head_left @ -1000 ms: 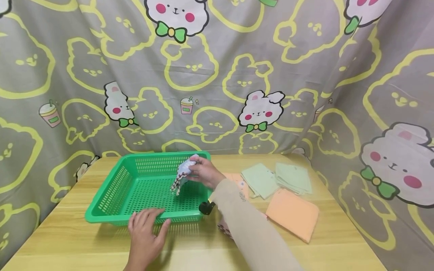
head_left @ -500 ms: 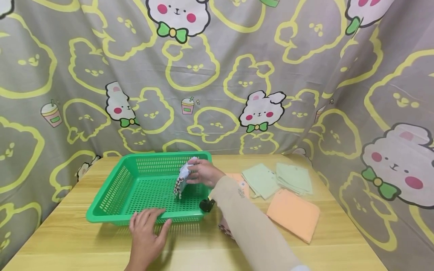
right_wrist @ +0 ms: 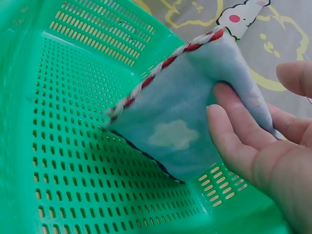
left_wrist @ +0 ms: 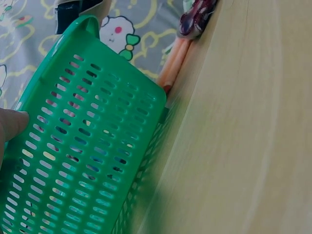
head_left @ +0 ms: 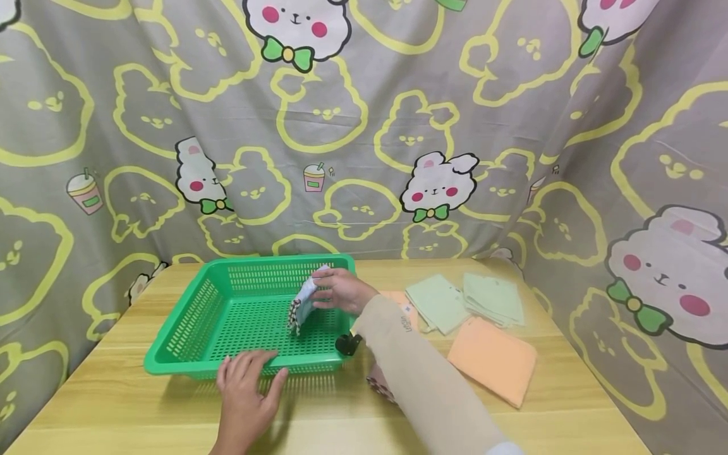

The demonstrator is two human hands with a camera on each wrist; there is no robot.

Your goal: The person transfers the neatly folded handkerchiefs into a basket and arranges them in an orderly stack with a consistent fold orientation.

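A green plastic basket [head_left: 250, 365] with slotted walls stands on the table. My right hand [head_left: 348, 294] holds a folded light-blue cloth [head_left: 305, 298] inside it, near the right end. In the right wrist view, the cloth [right_wrist: 183, 97] shows a pale cloud patch and red-and-white twisted edging; fingers [right_wrist: 236, 114] curl over its edge. Its lower corner hangs close to the basket floor; whether they touch, I cannot tell. At the front rim, my left hand [head_left: 247, 398] holds the basket, fingers over the rim and thumb outside. The left wrist view shows only a fingertip [left_wrist: 14, 122] at the rim.
Right of the basket lie two pale green folded cloths [head_left: 436, 303] [head_left: 492, 299] and an orange one [head_left: 493, 361]. Another orange cloth [head_left: 398, 303] and a checked-edge cloth [head_left: 380, 384] are partly hidden by my right sleeve [head_left: 426, 379]. A patterned curtain [head_left: 364, 126] hangs behind.
My right hand has lowered slightly with the light-blue cloth, whose hanging end has swung a little. The left hand and the basket have stayed in place.
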